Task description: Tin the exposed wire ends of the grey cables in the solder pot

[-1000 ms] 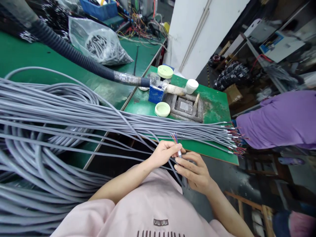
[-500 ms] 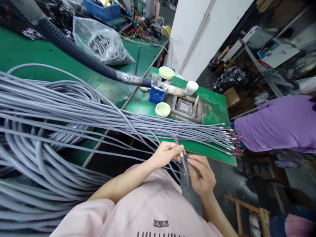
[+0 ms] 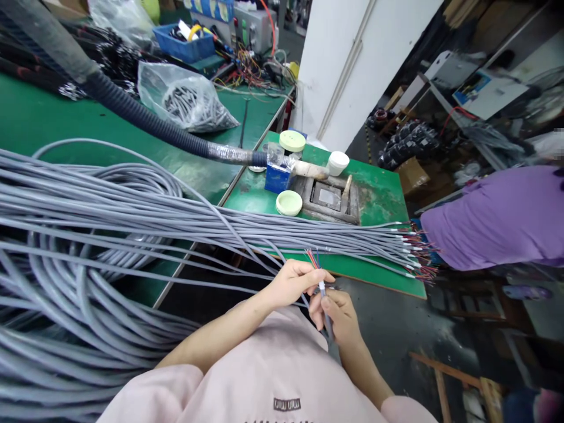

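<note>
Pinching one cable (image 3: 328, 326): left hand (image 3: 293, 283) near its wires (image 3: 311, 257), right hand (image 3: 341, 314) further down, long axis toward the desk (image 3: 383, 197).

My cable (image 3: 328, 329) is showing grey, its wires (image 3: 312, 257) red and blue; at right, a co-worker's top (image 3: 497, 217) is showing purple.

A dark patch (image 3: 286, 404) on the pink shirt (image 3: 268, 358) bore pale lettering, inverted in this view, apparently reading "MIU MIU". Faint marks on the pale-green lid (image 3: 292, 140) were illegible.
</note>
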`<action>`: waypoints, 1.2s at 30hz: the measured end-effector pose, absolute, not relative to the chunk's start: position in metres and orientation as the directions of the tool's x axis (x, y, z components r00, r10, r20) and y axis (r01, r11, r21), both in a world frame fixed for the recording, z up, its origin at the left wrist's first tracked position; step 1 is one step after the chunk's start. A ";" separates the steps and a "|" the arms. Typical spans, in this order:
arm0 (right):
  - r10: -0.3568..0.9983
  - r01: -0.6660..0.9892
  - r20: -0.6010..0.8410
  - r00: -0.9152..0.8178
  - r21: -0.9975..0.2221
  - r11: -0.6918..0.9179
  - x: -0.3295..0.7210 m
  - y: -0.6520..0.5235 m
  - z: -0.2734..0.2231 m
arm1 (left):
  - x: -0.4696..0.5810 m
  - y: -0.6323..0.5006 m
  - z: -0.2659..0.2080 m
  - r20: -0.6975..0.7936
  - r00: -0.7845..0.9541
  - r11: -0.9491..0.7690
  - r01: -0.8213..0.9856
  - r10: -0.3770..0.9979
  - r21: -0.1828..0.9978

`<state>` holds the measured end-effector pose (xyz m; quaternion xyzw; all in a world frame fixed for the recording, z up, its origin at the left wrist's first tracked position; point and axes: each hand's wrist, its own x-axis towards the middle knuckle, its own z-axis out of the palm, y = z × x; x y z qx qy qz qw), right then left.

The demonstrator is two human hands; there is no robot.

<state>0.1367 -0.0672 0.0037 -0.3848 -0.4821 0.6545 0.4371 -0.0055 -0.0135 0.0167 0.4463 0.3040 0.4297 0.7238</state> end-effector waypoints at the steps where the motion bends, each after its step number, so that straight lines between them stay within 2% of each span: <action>1: 0.942 -0.230 -0.086 -0.323 -0.959 -0.167 0.136 -0.067 0.002 | -0.005 -0.013 0.016 -0.057 0.436 0.228 -0.351 0.898 0.908; 8: 0.930 -0.434 -0.145 -0.336 -0.853 -0.290 0.127 -0.067 -0.014 | 0.001 -0.011 0.011 -0.153 0.439 0.314 -0.322 0.885 0.893; 15: 0.901 -0.581 -0.173 -0.398 -0.712 -0.394 0.118 -0.064 -0.008 | 0.009 -0.010 0.007 -0.208 0.550 0.435 -0.321 0.809 0.841; 22: 0.865 -0.665 -0.186 -0.466 -0.572 -0.481 0.117 -0.060 -0.001 | 0.013 -0.011 0.003 -0.197 0.526 0.402 -0.310 0.827 0.861; 31: 0.870 -0.670 -0.180 -0.459 -0.574 -0.472 0.114 -0.061 -0.007 | 0.008 -0.014 -0.004 -0.201 0.530 0.393 -0.277 0.824 0.877; 36: 0.905 -0.688 -0.180 -0.386 -0.597 -0.412 0.113 -0.060 -0.007 | 0.007 -0.010 -0.001 -0.187 0.525 0.377 -0.284 0.830 0.882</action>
